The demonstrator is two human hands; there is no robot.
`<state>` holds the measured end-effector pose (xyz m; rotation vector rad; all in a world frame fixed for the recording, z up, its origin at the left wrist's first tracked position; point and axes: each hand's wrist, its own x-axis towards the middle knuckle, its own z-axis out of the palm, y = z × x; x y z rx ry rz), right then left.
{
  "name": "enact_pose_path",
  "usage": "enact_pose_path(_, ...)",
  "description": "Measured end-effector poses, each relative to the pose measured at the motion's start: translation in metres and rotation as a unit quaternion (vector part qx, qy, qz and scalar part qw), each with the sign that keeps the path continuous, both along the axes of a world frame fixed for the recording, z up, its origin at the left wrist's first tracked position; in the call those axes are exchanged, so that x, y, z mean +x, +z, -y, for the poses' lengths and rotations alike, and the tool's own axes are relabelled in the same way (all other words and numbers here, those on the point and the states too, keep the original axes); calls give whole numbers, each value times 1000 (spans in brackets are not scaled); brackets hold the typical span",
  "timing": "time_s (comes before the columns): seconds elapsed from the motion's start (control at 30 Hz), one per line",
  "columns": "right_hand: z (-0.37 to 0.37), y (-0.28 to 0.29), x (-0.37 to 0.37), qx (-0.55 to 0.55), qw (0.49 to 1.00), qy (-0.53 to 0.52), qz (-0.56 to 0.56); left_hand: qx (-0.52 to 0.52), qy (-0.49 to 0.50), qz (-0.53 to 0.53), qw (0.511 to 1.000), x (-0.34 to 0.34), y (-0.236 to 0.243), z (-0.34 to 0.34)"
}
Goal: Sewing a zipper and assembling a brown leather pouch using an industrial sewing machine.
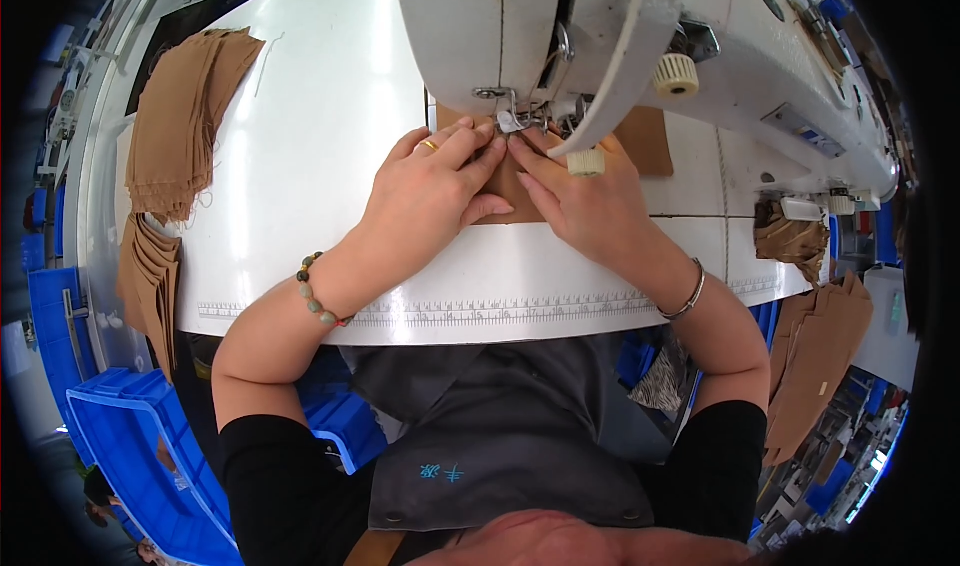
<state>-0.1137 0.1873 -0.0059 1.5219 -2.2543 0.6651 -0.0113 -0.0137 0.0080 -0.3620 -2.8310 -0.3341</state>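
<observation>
A brown fabric piece [510, 196] lies under the presser foot [512, 121] of a white sewing machine [470, 26]. My left hand [435, 191], with a gold ring and beaded bracelet, grips the fabric just left of the foot, fingertips bunched at the needle area. My right hand [590, 201], with a metal bangle on the wrist, grips the same piece from the right, its fingertips close to the foot and partly hidden by a curved white machine part. The two index fingertips nearly meet below the foot.
Brown fabric stacks [185, 116] lie along the white table's [300, 86] left side, some draping over its edge. A crumpled brown bundle [790, 241] sits at right, with larger brown pieces [815, 356] beside it below. Blue bins [140, 456] stand lower left. A printed ruler [430, 314] runs along the front edge.
</observation>
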Motion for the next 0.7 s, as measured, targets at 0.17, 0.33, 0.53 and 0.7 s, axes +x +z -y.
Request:
enact_pose_path(0.17,0,-1,-1,2,1000,6,4,-16,-5,-5,1000,0,1,0)
enact_pose_path(0.33,-1,-3,-2,-9,1000,14,-3,-27,0,-10,1000,0,0,0)
enact_pose_path(0.53,0,2,-2,7,1000,24,17,-57,13,-18,998,1,0,-3)
enact_pose_path(0.7,2,10,21,74,997,11,18,-173,49,-61,982,6,5,0)
